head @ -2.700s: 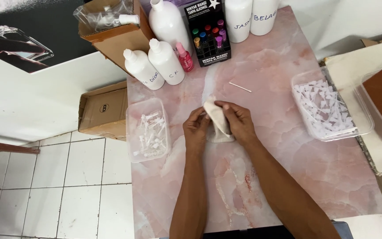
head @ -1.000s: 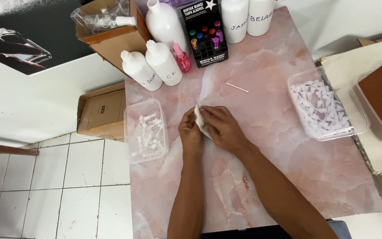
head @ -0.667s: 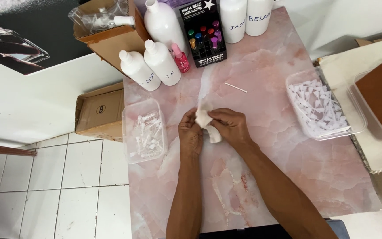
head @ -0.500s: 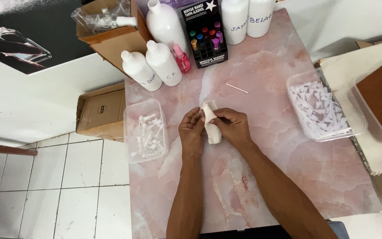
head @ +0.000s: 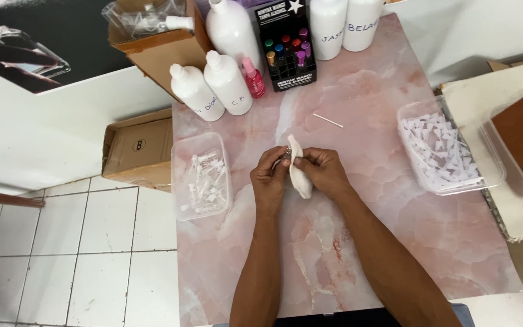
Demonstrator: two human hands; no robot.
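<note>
Mid-wipe, the left hand [head: 269, 177] pinches a small metal-topped item [head: 286, 155] while the right hand [head: 324, 173] grips a white cloth [head: 298, 169] against it, with clear tubs at nine and three o'clock untouched.

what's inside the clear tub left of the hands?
The clear tub holds a loose pile of small clear and white plastic pieces, probably sprayer parts. What lies under the pile is covered. Neither hand touches it.

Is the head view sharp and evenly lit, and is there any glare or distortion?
Head view: soft, even light, with only faint shadows under the left hand and right hand; the white cloth between them is a little soft; mild sheen on the pink marbled table; its edges splay outward, a wide-lens effect.
</note>
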